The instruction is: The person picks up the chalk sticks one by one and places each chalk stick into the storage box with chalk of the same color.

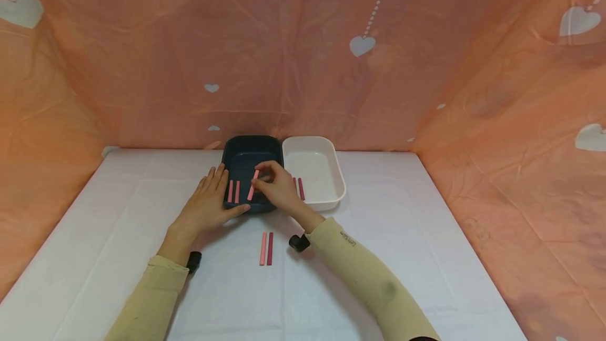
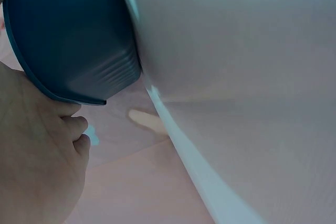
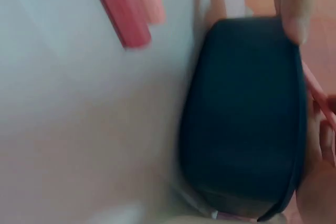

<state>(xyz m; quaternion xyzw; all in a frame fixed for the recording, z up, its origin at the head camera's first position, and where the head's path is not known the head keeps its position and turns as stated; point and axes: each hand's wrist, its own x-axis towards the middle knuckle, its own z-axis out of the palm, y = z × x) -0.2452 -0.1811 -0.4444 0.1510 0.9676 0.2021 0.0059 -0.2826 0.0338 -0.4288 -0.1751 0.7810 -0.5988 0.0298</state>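
In the head view my right hand (image 1: 284, 191) pinches a light pink stick (image 1: 253, 187) between thumb and fingers, tilted over the dark blue box (image 1: 252, 147). Two more pink sticks (image 1: 237, 192) lean side by side at the front left inside that box. My left hand (image 1: 202, 207) rests against the box's left side with fingers extended, its thumb along the front rim. The left wrist view shows this hand (image 2: 39, 145) beside the box wall (image 2: 68, 35). On the table in front lie a pink stick (image 1: 262, 249) and a dark red stick (image 1: 270, 249).
A white box (image 1: 335, 172) stands right beside the dark one. It holds a dark red stick (image 1: 301, 189) and another stick partly hidden by my right hand. An orange curtain (image 1: 284, 67) with white hearts hangs behind the white-covered table (image 1: 402, 225).
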